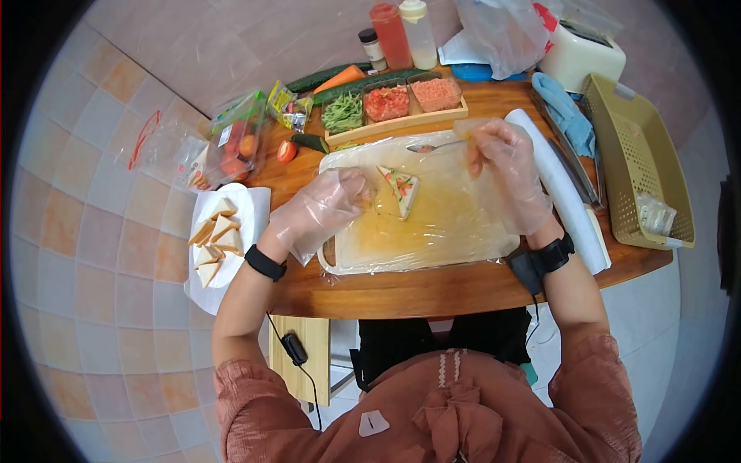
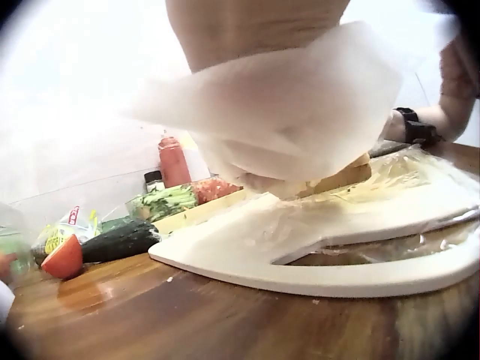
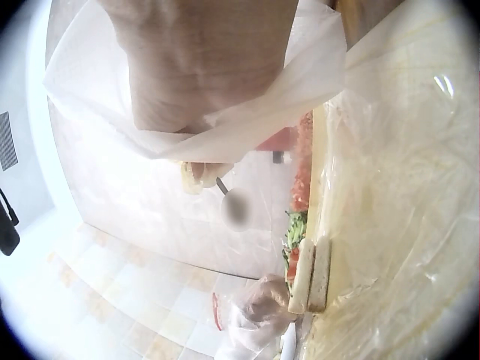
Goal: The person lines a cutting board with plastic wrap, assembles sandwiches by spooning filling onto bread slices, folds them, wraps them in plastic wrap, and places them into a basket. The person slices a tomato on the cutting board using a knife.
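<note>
A triangular sandwich piece (image 1: 403, 191), topped with red and green bits, lies on the film-covered white cutting board (image 1: 355, 258). Just left of it rests my left hand (image 1: 332, 202) in a clear plastic glove, fingers loosely bent, fingertips close by the bread. In the right wrist view the two bread layers (image 3: 309, 281) show side-on. My gloved right hand (image 1: 505, 170), over the board's right side, holds a metal spoon (image 1: 423, 148) by its handle, the bowl pointing left. The glove cuff (image 2: 285, 112) hides most of my left fingers in the left wrist view.
Behind the board, a wooden tray (image 1: 401, 123) holds shredded cucumber, red pieces and pinkish crumbs. A paper-lined plate (image 1: 247, 204) of bread triangles stands left. To the right lie a film roll (image 1: 556, 181) and a beige basket (image 1: 641, 158). Sauce bottles (image 1: 392, 37) stand at the back.
</note>
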{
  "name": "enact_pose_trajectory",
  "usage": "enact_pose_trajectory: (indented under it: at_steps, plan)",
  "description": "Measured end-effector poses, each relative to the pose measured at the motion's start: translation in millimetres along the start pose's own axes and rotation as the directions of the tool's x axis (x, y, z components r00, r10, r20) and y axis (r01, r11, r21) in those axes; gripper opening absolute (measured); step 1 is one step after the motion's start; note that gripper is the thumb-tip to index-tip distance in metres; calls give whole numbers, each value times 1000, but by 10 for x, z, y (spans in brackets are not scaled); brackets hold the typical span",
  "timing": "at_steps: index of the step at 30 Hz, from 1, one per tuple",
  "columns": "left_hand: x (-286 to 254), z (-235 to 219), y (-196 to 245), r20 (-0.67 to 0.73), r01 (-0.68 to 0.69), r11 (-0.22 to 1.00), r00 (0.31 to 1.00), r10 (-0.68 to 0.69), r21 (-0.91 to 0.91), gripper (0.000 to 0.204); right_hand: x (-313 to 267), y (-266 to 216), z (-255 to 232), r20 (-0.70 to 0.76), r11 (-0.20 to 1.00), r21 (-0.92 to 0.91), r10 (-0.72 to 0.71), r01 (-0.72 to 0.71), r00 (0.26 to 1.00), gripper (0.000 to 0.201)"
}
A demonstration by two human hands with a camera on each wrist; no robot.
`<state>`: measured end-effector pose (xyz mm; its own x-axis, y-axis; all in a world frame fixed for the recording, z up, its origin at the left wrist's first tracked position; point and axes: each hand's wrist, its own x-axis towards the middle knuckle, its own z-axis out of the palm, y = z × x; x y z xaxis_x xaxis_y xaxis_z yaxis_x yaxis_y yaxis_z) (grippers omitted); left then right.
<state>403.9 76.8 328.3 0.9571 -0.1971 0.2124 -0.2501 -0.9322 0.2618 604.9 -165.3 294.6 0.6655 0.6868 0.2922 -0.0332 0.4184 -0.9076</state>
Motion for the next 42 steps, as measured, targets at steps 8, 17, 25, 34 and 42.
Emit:
enact_pose_trajectory:
  at_steps: [8,17,25,34,42]
  plan:
    - [125,106,107,229,48,970,968,-104,239,18,9,23,-26,18,1000,-9,-17,17,1000,13]
    - [130,172,-69,142,-50,996,988,60,-75,7,14,0,-3,-45,1000,-31,-3,2,999,13]
    - [28,-34,-3,45,91,996,995,-89,-27,15,14,8,6,-25,999,-42,6,-7,1000,13]
    - [99,92,63,237,327,896,935,-263,-301,15,2,9,5,-11,1000,-3,2,-2,1000,14]
    - [146,91,64,287,-241,894,949,134,378,14,6,11,6,-24,1000,-29,1,-1,1000,13]
